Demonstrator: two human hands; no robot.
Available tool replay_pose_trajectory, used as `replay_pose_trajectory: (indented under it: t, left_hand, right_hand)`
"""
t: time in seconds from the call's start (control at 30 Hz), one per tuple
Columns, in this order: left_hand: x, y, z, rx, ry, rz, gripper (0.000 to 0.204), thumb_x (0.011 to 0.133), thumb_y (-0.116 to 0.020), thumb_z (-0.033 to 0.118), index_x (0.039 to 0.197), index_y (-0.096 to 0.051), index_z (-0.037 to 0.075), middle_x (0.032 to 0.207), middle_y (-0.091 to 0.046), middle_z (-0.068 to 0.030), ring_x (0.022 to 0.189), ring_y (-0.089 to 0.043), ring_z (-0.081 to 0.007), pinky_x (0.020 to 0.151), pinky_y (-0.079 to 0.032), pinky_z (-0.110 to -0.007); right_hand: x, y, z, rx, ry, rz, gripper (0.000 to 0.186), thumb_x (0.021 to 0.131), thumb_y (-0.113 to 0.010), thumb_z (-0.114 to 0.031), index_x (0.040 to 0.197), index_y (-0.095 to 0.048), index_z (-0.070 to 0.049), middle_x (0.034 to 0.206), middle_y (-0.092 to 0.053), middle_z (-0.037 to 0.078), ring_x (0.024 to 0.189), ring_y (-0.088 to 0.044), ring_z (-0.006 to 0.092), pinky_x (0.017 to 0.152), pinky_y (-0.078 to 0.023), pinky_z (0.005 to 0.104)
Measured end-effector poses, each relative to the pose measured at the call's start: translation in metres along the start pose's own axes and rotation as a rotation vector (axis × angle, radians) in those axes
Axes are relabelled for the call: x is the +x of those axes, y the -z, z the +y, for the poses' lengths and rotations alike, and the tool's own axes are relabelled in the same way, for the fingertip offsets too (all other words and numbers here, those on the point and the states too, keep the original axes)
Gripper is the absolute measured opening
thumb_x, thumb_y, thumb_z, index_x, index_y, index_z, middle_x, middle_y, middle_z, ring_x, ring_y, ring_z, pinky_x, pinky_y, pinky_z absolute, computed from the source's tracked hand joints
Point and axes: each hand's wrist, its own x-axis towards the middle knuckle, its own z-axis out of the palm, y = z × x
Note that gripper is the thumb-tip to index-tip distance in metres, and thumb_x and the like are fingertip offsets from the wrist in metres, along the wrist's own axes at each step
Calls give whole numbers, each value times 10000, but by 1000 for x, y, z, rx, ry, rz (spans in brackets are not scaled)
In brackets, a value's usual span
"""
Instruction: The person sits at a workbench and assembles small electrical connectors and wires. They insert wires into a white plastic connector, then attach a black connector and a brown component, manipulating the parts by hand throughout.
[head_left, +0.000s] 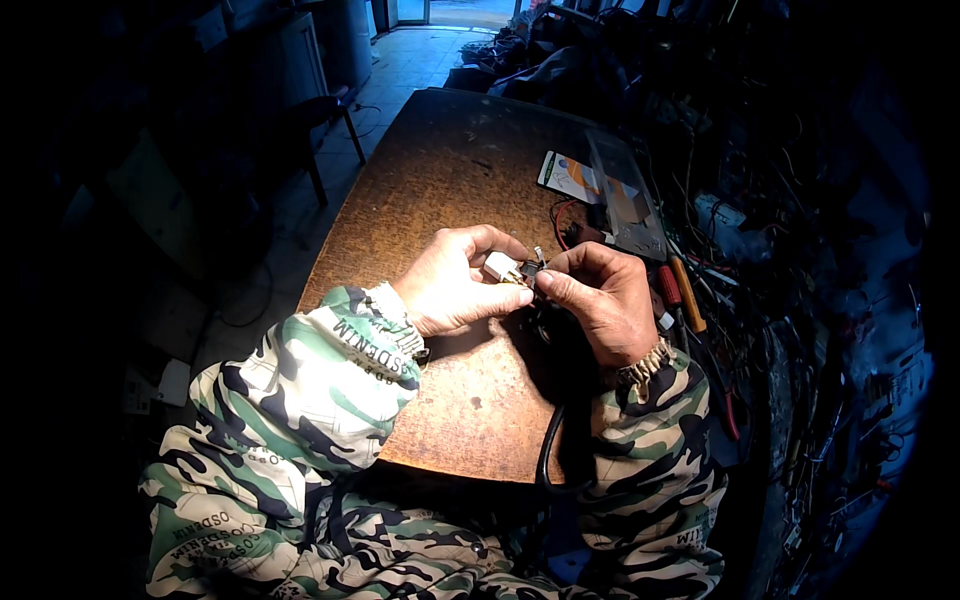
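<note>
Over the brown wooden table [450, 190] my two hands meet at a small white plastic connector block [502, 268] with dark wires at its right side. My left hand [455, 285] pinches the block between thumb and fingers. Close beside it, my right hand [605, 300] is closed, thumb against forefinger, on what look like the wires and small metal ends; its exact hold is partly hidden. A black cable [548, 445] hangs over the table's near edge beside my right forearm. Both sleeves are camouflage-patterned.
At the table's right side lie a red-handled tool [669, 287], an orange-handled tool [688, 293], a printed card [569, 177] and a clear plastic tray [630, 190]. Tangled wires [780, 330] crowd the dark area beyond. A stool [318, 115] stands on the tiled floor at far left.
</note>
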Motion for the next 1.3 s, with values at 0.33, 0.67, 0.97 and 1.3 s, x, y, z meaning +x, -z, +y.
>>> replay_pose_trajectory:
  t: [0.33,0.67,0.97,1.3]
  left_hand:
    - [0,2,-3,-42,30,14,511,819,-810,71,1243,-559,-64,975,-680,-81,836,-668,-89,734,-561,-209]
    - [2,8,-12,-342,99,-88,438,900,-713,74,1267,-532,-79,1048,-678,-129,908,-688,-167,792,-601,-281]
    - [3,15,-6,-437,175,-145,393,992,-576,125,1316,-505,-86,1069,-684,-156,861,-696,-165,746,-596,-254]
    - [7,17,-16,-466,159,-140,364,1000,-602,191,1247,-541,-69,1064,-684,-182,895,-723,-227,734,-622,-267]
  right_hand:
    - [-3,-5,0,-102,59,-51,153,866,-736,-44,920,-623,43,861,-697,91,786,-662,115,691,-538,248]
    - [-4,-1,2,-322,192,-130,227,765,-768,-83,914,-680,64,834,-700,143,781,-665,145,675,-537,296]
    - [-5,-1,-7,-297,103,-93,170,738,-743,-71,814,-673,63,768,-678,118,702,-643,151,646,-518,284]
    - [-3,-5,3,-299,214,11,127,749,-711,-47,789,-644,52,748,-665,81,683,-620,118,640,-506,272]
